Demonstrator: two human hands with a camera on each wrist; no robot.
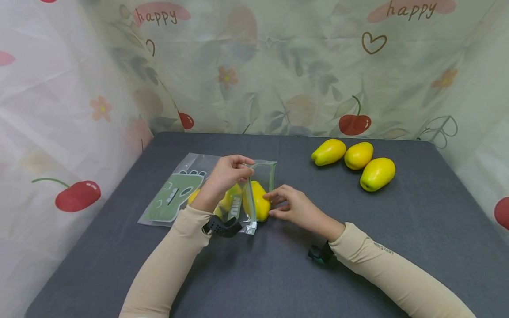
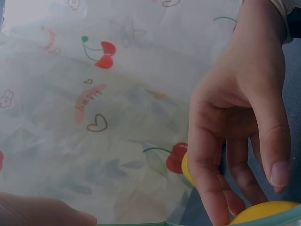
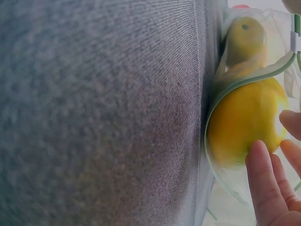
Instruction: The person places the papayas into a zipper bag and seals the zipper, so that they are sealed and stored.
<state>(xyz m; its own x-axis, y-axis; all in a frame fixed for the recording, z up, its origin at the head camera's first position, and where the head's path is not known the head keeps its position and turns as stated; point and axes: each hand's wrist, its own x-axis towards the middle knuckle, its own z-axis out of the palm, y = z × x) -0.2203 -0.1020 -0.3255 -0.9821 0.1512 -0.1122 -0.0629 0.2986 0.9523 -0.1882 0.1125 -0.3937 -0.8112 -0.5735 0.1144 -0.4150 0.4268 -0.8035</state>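
A clear zip bag (image 1: 187, 176) with a green cartoon face lies on the dark table, its mouth facing right. My left hand (image 1: 228, 176) pinches the upper edge of that mouth, holding it raised. Just inside the opening sits a yellow fruit (image 1: 260, 201), like a mango or small papaya. My right hand (image 1: 296, 207) touches its outer end with nearly straight fingertips, the thumb apart from the fingers. More yellow fruit (image 3: 245, 42) shows deeper in the bag, partly hidden by my left arm. In the left wrist view, the bag's rim crosses below my right hand (image 2: 244, 94).
Three loose yellow fruits (image 1: 358, 157) lie together at the back right of the dark table (image 1: 278, 274). Patterned cloth (image 1: 262, 66) hangs behind the table and along both sides. Each wrist wears a black band (image 1: 222, 226).
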